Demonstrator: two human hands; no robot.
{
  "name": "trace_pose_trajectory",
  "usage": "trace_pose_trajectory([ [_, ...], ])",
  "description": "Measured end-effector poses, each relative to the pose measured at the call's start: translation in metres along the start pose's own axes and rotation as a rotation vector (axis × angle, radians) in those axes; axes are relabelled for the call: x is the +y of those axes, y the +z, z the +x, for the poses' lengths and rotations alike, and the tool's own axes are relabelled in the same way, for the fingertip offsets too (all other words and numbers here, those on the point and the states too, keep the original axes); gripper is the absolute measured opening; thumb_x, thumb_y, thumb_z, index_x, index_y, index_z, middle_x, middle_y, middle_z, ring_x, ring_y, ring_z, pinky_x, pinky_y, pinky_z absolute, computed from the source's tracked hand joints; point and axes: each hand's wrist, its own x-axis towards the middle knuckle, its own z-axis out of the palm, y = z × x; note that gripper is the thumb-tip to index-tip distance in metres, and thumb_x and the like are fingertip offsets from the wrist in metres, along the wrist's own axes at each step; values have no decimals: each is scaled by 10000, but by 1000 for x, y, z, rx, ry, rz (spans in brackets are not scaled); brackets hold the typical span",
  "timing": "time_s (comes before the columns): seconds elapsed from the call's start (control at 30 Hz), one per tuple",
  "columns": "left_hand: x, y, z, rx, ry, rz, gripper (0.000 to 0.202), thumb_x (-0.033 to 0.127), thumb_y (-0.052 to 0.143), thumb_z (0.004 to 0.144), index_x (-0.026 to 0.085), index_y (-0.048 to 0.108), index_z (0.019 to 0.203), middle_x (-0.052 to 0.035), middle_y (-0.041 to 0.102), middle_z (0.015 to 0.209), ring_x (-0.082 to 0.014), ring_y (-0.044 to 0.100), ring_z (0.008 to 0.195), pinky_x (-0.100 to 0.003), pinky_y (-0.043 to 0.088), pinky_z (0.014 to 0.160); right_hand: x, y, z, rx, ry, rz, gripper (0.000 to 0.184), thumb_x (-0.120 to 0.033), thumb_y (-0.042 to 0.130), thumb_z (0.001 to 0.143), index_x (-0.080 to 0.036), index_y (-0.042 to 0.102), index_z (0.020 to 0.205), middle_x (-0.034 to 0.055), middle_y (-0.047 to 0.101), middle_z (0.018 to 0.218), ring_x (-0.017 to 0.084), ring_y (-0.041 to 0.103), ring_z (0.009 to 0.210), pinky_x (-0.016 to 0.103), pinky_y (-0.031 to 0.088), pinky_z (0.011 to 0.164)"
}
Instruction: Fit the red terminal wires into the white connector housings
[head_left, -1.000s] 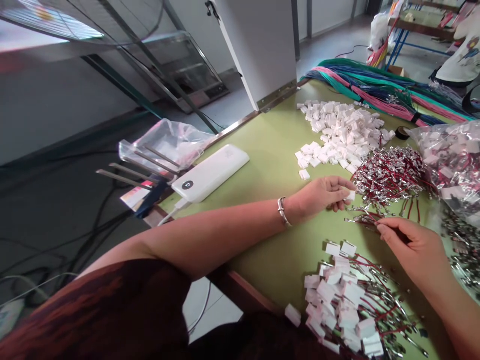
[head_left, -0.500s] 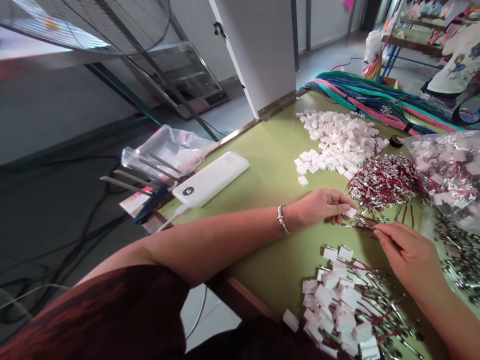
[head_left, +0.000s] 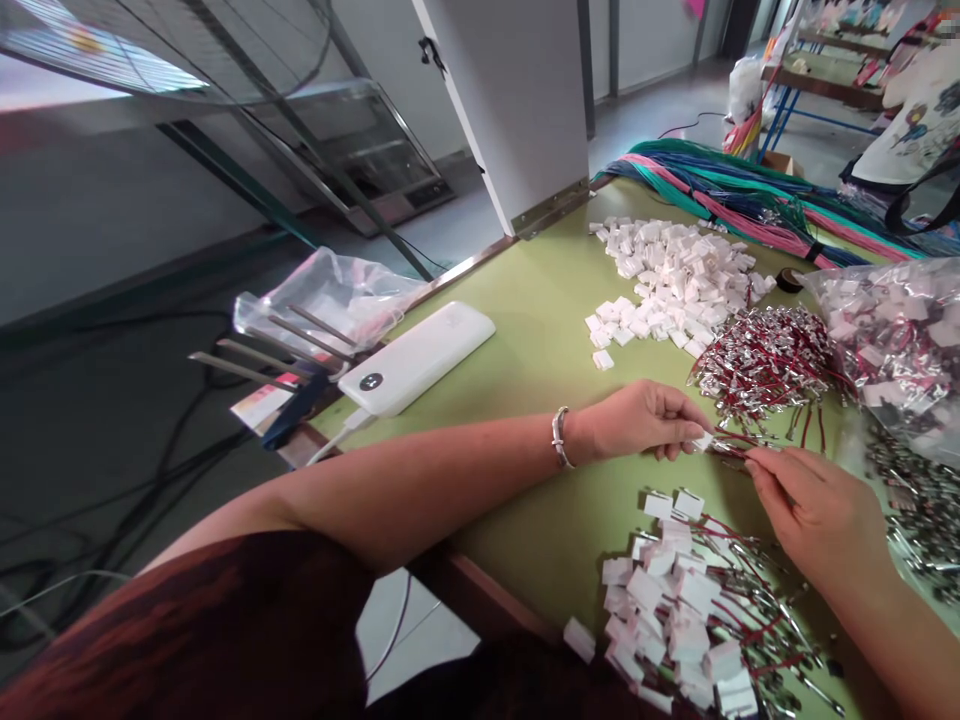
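Pinching a small white connector housing (head_left: 703, 441), the left hand (head_left: 652, 420) works just on the near side of the heap of red wires (head_left: 765, 360), thumb and fingertips closed around the piece. It grips the far-left part of the housing, probably so that the end facing the right hand (head_left: 821, 510) stays uncovered. That hand, also on the near side of the heap, has thumb and forefinger closed on a thin red wire (head_left: 739, 452), seemingly held short of its tip so the metal end can point at the housing; whether the two touch is too small to tell. Loose white housings (head_left: 675, 275) lie to the left of the heap and beyond it, perhaps put there to suit the left hand's reach. Nearer the person than the heap, a pile of wired housings (head_left: 686, 605) lies with its leads trailing right, likely grouped to stay apart. A clear bag (head_left: 900, 340) sits right of the heap.
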Motion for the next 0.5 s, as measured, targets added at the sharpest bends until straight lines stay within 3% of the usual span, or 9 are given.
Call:
trace_pose_trajectory([
  [0.13, -3, 7, 1, -38, -27, -35, 156, 227, 693, 808, 119, 693, 921, 17, 641, 600, -45, 553, 484, -167, 458, 499, -5, 6, -1, 6, -44, 34, 180, -189, 502, 927, -148, 674, 892, 58, 710, 775, 156, 639, 648, 271, 442, 590],
  [0.3, -4, 15, -3, -61, -68, 28, 142, 184, 657, 809, 106, 682, 925, 27, 620, 546, -58, 542, 451, -180, 468, 491, -10, 15, -7, -76, -23, 78, 242, -208, 424, 948, -163, 626, 823, 35, 666, 672, 145, 578, 545, 270, 381, 525],
  [0.5, -3, 18, -10, -86, -58, 321, 162, 179, 638, 784, 117, 723, 908, 13, 631, 573, -66, 545, 483, -159, 433, 475, -18, 18, -15, -243, -55, 146, 293, -209, 393, 947, -197, 551, 701, -3, 581, 573, 145, 524, 511, 278, 328, 518],
])
